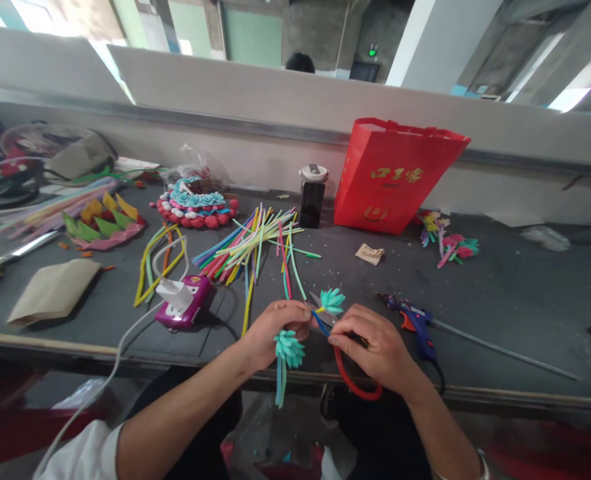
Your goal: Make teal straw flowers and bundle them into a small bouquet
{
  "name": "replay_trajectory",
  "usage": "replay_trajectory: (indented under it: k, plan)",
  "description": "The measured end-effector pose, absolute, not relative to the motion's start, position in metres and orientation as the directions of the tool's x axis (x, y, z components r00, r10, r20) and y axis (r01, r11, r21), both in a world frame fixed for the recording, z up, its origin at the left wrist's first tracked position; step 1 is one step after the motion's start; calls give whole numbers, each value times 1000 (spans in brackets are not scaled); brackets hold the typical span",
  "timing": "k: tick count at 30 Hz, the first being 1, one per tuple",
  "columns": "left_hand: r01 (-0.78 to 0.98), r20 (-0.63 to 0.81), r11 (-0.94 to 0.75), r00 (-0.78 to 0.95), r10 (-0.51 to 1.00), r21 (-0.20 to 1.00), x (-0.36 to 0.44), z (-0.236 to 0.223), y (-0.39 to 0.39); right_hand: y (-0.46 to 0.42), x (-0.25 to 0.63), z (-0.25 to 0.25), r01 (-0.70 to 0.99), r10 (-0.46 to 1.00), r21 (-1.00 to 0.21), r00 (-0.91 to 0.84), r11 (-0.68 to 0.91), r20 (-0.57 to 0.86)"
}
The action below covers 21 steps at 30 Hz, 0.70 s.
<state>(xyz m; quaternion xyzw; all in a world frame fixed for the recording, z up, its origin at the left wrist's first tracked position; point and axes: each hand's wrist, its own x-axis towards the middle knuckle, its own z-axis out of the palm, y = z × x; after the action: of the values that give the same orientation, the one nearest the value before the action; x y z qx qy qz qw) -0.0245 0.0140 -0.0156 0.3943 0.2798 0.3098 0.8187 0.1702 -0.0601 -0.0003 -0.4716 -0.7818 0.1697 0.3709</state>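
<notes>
Near the front edge of the dark worktable, just left of the blue glue gun, both hands meet over a small craft piece. From the head camera, the left hand is curled, its fingers pinching a thin stem that carries a teal paper flower with pointed, fringed petals at its upper end. A second teal flower, fuller and drooping, hangs below the same hand on a pale teal stalk reaching past the table edge. The right hand is closed around red-handled scissors, whose blades point up-left to the stem just beneath the upper flower; one red loop shows under the palm.

Behind the glue gun stands a red paper bag printed with gold characters, too small to read, and a round gold emblem below them. Left of the bag is a dark bottle with a pale cap. Further left of the glue gun lie fanned coloured straws and a magenta power strip holding a white plug.
</notes>
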Motion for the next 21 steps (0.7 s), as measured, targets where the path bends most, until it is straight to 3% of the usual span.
replay_trajectory:
  k: [3,6,11,18,21]
  plan:
    - [-302,-153,576,778,610,760,-27,-14,12,-55,171,-6,574,900,-696,-213,431,381]
    - [-201,-157,607,861,483,769,-31,-13,8,-51,172,-8,536,906,-730,-242,424,348]
    - [96,-274,446,895,353,890,-35,-12,5,-49,173,-6,544,932,-764,-297,345,209]
    - [350,-364,109,853,374,931,-32,-22,4,-50,177,1,550,881,-713,-422,435,212]
    - [368,-373,106,802,468,924,-29,-26,5,-54,179,4,542,860,-681,-426,492,282]
